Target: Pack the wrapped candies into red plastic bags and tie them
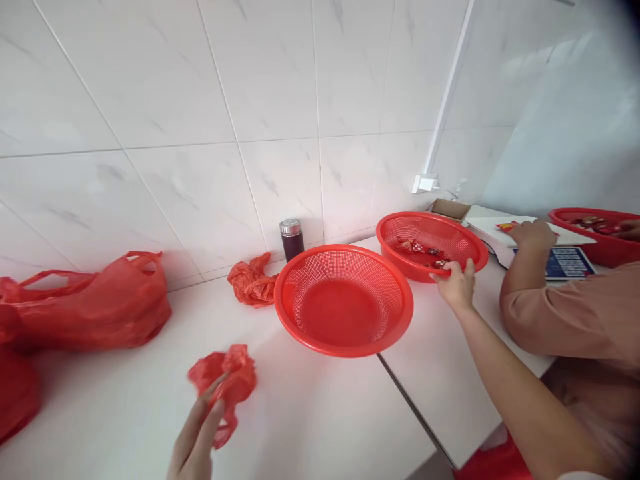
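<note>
My left hand (196, 427) is closed on a crumpled red plastic bag (239, 380) above the white table. My right hand (459, 285) reaches across and grips the near rim of a red plastic basket (417, 267). Several small wrapped pieces (417, 247) lie at the bottom of that basket. Between my hands stands another round red basket (345, 313) with perforated sides and nothing inside it. Behind my left hand, a second crumpled red bag (253, 280) rests against this basket's left side.
Full red bags (100, 307) sit at the left. A dark flask (291, 239) stands by the tiled wall. At the right, a co-worker's hand (533, 235) rests at a scale (567, 262), with another red basket (600, 243) beyond. A gap (415, 407) divides the tables.
</note>
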Demonstrator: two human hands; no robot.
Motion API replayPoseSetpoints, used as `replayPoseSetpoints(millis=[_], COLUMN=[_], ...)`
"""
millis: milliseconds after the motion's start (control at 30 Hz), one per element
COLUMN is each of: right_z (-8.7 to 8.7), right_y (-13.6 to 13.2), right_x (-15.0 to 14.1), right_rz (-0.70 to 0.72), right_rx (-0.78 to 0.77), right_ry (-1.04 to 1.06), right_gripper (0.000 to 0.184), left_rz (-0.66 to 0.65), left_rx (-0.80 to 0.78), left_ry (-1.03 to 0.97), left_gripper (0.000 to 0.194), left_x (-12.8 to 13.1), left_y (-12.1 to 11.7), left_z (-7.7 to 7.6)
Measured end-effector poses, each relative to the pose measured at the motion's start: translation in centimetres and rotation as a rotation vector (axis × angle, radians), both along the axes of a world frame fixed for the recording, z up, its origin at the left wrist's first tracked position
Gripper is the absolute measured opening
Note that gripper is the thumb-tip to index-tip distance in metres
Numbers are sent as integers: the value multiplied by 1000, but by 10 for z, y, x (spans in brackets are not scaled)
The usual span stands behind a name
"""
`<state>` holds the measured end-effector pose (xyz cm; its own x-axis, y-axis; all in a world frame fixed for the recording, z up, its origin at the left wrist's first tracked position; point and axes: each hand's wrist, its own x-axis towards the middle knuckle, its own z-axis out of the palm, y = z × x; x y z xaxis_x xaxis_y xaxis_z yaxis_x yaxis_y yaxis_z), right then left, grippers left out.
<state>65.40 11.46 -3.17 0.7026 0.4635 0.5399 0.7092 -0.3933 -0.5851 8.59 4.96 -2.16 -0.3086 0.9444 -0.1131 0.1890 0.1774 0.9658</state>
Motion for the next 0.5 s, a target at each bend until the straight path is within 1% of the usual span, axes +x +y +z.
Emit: replayPoseSetpoints(millis=[67, 100, 133, 200, 267, 333, 433, 500], right_z=[1, 3, 7, 18, 36, 59, 97, 119], right_y=[-3, -6, -9, -19, -32, -47, -70, -83], right_x=[-2, -3, -4, -7, -14, -26, -58, -86], right_rz=[1, -6, -8, -2, 25, 57, 128, 214], right_rx=[48, 76, 111, 200, 290, 362, 445, 479], right_ry=[5, 6, 2, -18, -56, -109, -175, -156], right_gripper=[27, 29, 30, 33, 34, 35, 32, 33], left_rz=[10, -27, -100, -274, -414, -483, -602, -683], left_rx=[-159, -180, -163, -75, 8, 46, 70, 68], left_ry=[-87, -132, -182, -264, -303, -298, -282, -280], left_gripper=[57, 57, 54, 44, 35, 30, 27, 29], left_x=[26, 38, 50, 71, 93, 115, 148, 164], left_y=[13, 20, 28, 44, 57, 69, 79, 80], left_z=[5, 7, 8, 10, 11, 9, 3, 0])
